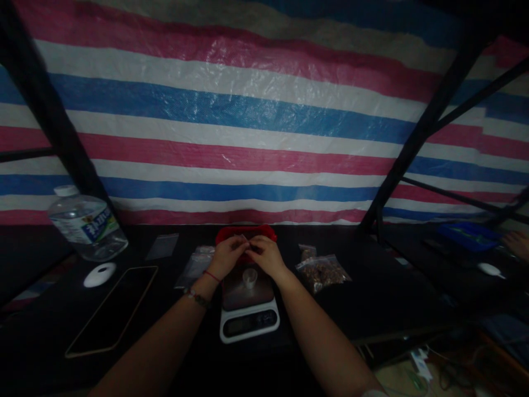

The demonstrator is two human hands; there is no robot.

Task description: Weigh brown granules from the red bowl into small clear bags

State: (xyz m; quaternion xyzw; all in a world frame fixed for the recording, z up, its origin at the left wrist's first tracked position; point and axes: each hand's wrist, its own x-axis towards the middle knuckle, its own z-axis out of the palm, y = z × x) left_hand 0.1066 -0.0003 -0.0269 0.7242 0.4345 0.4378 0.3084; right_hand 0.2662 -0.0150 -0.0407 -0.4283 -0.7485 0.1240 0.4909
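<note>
My left hand (230, 254) and my right hand (266, 254) meet over the near part of a red tray (248, 229). The fingertips of both are pinched together, and what lies between them is too small and dark to make out. Just below the hands, a small clear plastic cup (249, 278) stands on the dark platform of a white kitchen scale (250, 322). Flat clear zip bags (195, 269) lie left of my left hand. To the right of my right hand rests a zip bag of brown bits (324, 273), with a smaller filled bag (307, 252) behind it.
On the left are a large water bottle (88, 223), a white computer mouse (100, 274), a phone (113, 311) and a single clear bag (162, 246). Black frame posts and a striped sheet (248, 127) bound the back. At far right, another person's hand (516, 242) is near a blue tray (469, 236).
</note>
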